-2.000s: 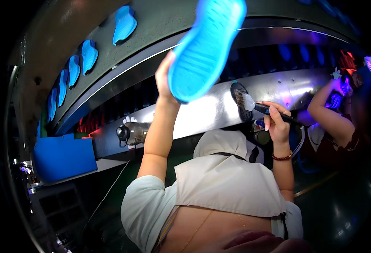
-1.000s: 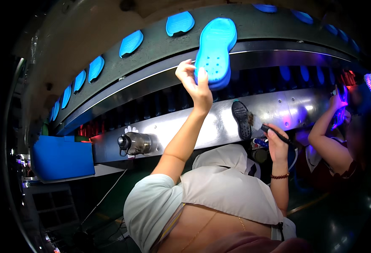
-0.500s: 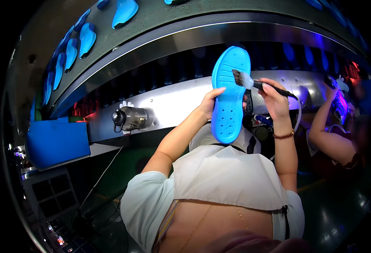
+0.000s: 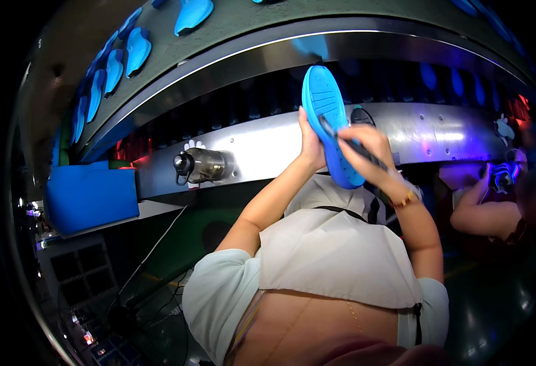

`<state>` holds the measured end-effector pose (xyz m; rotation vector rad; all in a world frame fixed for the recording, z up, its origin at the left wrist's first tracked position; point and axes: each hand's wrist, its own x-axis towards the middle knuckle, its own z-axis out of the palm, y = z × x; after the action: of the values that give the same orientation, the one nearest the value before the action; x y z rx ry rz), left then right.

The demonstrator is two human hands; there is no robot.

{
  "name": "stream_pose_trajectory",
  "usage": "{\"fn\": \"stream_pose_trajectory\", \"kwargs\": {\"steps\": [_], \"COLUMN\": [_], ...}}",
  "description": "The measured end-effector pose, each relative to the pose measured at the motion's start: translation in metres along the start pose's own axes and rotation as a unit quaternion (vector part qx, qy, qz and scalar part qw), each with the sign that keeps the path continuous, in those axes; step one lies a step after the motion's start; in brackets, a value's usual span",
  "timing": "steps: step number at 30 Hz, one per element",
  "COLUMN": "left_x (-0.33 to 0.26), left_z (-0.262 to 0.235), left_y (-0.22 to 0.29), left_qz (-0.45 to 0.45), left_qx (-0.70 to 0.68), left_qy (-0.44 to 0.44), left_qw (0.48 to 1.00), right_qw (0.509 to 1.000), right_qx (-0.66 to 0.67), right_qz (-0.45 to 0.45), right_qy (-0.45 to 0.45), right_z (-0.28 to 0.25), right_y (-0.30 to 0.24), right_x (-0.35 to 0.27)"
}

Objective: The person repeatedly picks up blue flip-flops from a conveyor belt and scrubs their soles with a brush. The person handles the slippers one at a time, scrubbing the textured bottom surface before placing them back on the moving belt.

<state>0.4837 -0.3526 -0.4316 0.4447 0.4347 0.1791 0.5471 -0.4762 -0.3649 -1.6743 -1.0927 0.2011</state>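
A bright blue shoe sole [image 4: 324, 91] is held tilted above the metal ledge, its grooved and dotted face toward me. My left hand [image 4: 312, 145] grips its left edge near the middle, the thumb along the rim and the other fingers hidden behind. My right hand [image 4: 370, 151] is closed round the black handle of a brush [image 4: 328, 125]. The brush's head lies against the middle of the sole, partly smeared by motion. Just right of the sole, a dark sole-shaped piece [image 4: 362, 116] rests on the ledge.
Several blue soles [image 4: 137, 52] lie on the belt [image 4: 243, 27] beyond the metal rail. A dark clear bottle [image 4: 206, 166] lies on the metal ledge [image 4: 262, 146] at left, near a blue box [image 4: 91, 198]. At right, another person's arm [image 4: 484, 213] is beside the ledge.
My right hand and the brush have moved down and left onto the sole's middle. The sole has turned and tilted. At right, the other person's hand has lowered.
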Motion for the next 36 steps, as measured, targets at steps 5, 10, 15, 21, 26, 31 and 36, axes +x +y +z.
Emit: {"fn": "stream_pose_trajectory", "kwargs": {"steps": [5, 10, 15, 21, 26, 31, 36], "left_x": [-0.013, -0.028, -0.029, -0.031, -0.024, -0.017, -0.009], "left_z": [0.008, 0.042, 0.05, 0.056, 0.06, 0.045, 0.053], "left_y": [0.019, 0.004, 0.011, 0.017, 0.023, 0.038, 0.05], "left_qz": [-0.071, -0.129, -0.063, -0.018, 0.107, 0.126, 0.182], "left_qx": [0.064, 0.025, 0.058, 0.043, 0.065, 0.038, 0.012], "left_qy": [-0.026, -0.125, -0.033, -0.074, -0.054, -0.124, -0.122], "left_qw": [0.995, 0.983, 0.996, 0.996, 0.991, 0.984, 0.976], "right_qw": [0.99, 0.977, 0.969, 0.985, 0.973, 0.958, 0.982], "right_qx": [0.089, 0.166, 0.221, 0.141, 0.2, 0.175, 0.123], "right_qz": [0.042, 0.127, 0.022, -0.001, 0.098, -0.066, -0.056], "right_qy": [-0.099, 0.053, -0.109, -0.098, -0.058, -0.217, -0.134], "right_z": [-0.031, -0.051, -0.047, -0.05, -0.057, -0.059, -0.054], "right_y": [-0.011, -0.008, -0.024, -0.024, -0.021, -0.029, -0.021], "right_x": [-0.027, 0.031, 0.011, 0.013, 0.015, 0.014, 0.007]}}
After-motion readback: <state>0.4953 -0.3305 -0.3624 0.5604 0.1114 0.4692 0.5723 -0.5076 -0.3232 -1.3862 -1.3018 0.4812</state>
